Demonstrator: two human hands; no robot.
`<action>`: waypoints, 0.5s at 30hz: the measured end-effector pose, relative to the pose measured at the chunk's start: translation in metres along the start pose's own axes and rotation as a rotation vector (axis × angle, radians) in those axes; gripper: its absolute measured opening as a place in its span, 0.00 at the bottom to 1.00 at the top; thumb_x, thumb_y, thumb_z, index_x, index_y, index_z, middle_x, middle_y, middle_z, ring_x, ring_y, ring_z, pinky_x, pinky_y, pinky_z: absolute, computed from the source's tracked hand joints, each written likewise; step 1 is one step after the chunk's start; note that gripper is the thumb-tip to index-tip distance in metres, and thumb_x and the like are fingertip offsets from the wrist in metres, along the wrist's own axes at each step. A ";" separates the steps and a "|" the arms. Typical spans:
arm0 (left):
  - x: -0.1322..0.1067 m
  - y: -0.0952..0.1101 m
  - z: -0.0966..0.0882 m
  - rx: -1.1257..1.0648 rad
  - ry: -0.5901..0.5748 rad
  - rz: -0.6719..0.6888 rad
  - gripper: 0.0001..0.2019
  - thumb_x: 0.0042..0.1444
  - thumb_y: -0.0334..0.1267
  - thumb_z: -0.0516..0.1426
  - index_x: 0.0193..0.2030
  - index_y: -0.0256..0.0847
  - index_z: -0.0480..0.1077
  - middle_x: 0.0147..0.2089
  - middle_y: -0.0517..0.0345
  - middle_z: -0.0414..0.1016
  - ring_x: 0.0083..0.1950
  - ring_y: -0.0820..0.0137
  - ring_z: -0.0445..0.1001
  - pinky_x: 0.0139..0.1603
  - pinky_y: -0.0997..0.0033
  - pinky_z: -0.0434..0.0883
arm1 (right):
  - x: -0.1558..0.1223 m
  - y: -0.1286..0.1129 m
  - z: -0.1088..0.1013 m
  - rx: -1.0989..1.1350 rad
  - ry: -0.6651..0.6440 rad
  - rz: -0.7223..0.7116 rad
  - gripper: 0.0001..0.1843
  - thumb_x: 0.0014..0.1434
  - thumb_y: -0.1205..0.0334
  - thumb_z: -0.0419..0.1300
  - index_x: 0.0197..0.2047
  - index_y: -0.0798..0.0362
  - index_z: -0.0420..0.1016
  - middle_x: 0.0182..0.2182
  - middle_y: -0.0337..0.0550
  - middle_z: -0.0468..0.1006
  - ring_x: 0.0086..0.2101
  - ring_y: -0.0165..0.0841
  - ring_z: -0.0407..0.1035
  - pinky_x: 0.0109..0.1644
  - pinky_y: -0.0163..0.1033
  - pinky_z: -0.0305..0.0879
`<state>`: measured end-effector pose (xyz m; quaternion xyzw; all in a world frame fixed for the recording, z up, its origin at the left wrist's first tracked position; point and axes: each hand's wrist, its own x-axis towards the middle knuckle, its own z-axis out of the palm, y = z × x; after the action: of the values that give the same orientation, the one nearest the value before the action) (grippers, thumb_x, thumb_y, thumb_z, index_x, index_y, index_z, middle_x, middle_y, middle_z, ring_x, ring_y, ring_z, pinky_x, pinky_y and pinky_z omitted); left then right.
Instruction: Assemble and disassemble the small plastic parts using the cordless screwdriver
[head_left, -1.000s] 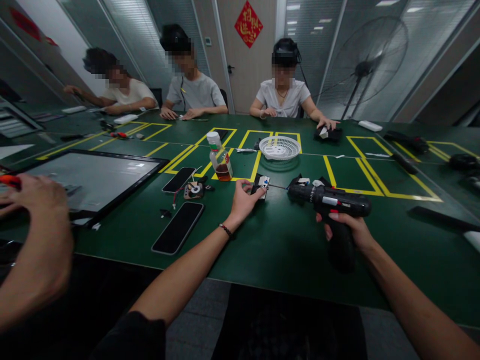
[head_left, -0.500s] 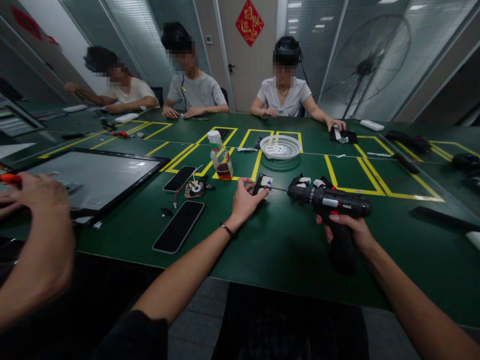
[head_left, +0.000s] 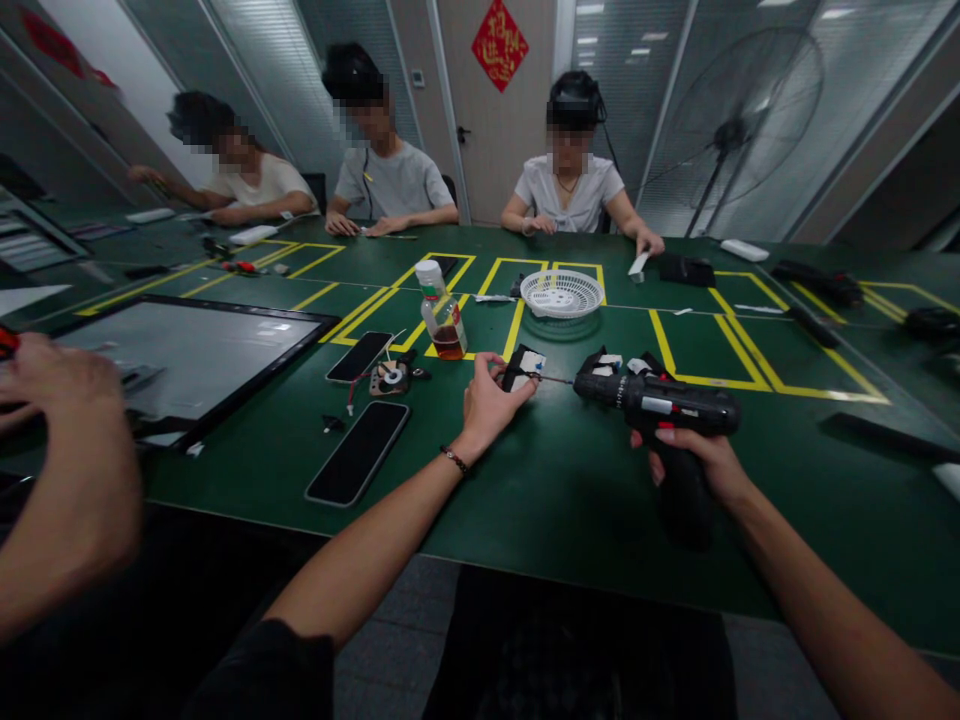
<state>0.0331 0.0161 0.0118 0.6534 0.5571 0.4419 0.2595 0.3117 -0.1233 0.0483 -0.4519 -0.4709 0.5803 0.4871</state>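
In my right hand (head_left: 701, 460) is a black cordless drill (head_left: 667, 410), gripped by its handle with the long thin bit (head_left: 555, 379) pointing left. My left hand (head_left: 491, 400) pinches a small black part with a white label (head_left: 531, 362), fingers and thumb closed around its near side. The bit's tip meets this part by my thumb; the exact contact point is too small to make out. Just behind the drill's chuck lie small black pieces with white labels (head_left: 609, 362). Left of my left hand sits a small motor-like part with wires (head_left: 391, 377).
Two phones (head_left: 358, 455) lie left of my left arm. A bottle of reddish liquid (head_left: 446, 315) and a white basket (head_left: 562, 295) stand beyond my hands. A large framed panel (head_left: 225, 350) lies left, beside a neighbour's arm (head_left: 71, 450). Several people sit across the green table.
My hands and the drill stay almost still. Across the table, a person's hand has drawn a white piece leftward off a black item. The neighbour's hand at left has shifted slightly left.
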 end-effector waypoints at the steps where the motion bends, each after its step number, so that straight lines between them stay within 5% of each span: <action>1: 0.000 0.000 -0.001 0.046 0.014 0.015 0.28 0.48 0.54 0.65 0.50 0.48 0.58 0.49 0.53 0.76 0.43 0.61 0.78 0.42 0.65 0.69 | -0.001 0.000 0.000 0.007 0.001 0.006 0.14 0.60 0.58 0.60 0.45 0.59 0.76 0.25 0.46 0.79 0.20 0.35 0.70 0.24 0.40 0.68; 7: -0.001 0.004 -0.005 0.247 0.091 0.094 0.29 0.48 0.55 0.64 0.51 0.49 0.57 0.47 0.54 0.77 0.43 0.57 0.78 0.39 0.64 0.67 | -0.001 0.002 0.002 0.031 0.028 0.022 0.16 0.60 0.59 0.59 0.48 0.59 0.75 0.24 0.45 0.79 0.20 0.34 0.69 0.24 0.39 0.68; 15: -0.002 0.010 -0.005 0.255 0.084 0.072 0.29 0.50 0.53 0.64 0.52 0.48 0.57 0.46 0.55 0.78 0.45 0.57 0.79 0.41 0.64 0.68 | 0.002 0.008 0.002 0.031 0.007 0.014 0.13 0.62 0.57 0.56 0.40 0.59 0.77 0.19 0.43 0.75 0.19 0.34 0.68 0.24 0.39 0.68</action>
<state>0.0339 0.0109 0.0217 0.6814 0.5954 0.4037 0.1349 0.3087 -0.1220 0.0408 -0.4496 -0.4570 0.5892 0.4918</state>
